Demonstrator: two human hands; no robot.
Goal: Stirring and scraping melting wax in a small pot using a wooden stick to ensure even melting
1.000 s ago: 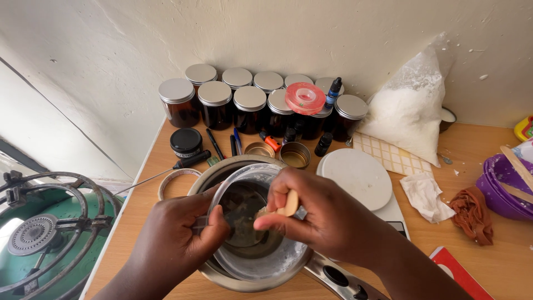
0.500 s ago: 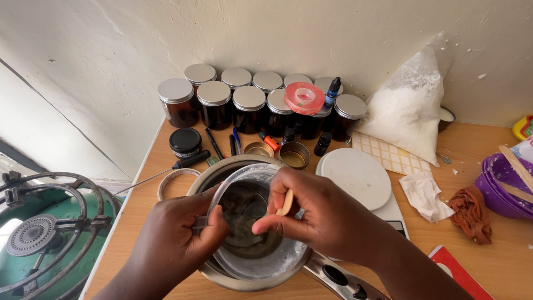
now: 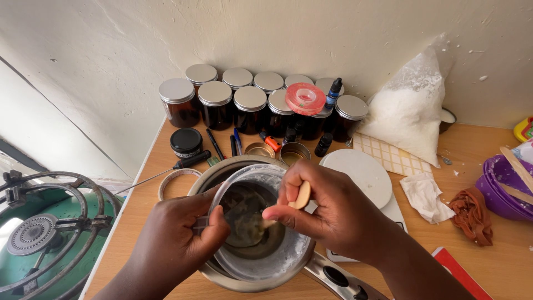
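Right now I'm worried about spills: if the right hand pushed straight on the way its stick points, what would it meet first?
Likely the clear plastic container's inner wall near the left hand; the right hand aims its wooden stick down-left, though depth is unclear.

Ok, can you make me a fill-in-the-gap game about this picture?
1. The left hand holds a clear plastic ____ over the metal pot.
2. The right hand grips a ____ stick.
3. The jars by the wall have ____ lids.
4. The bag by the wall holds ____ powder.

Missing words: tub; wooden; silver; white

Purple bowl (image 3: 496,191), green stove (image 3: 41,239), amber jars (image 3: 216,108)
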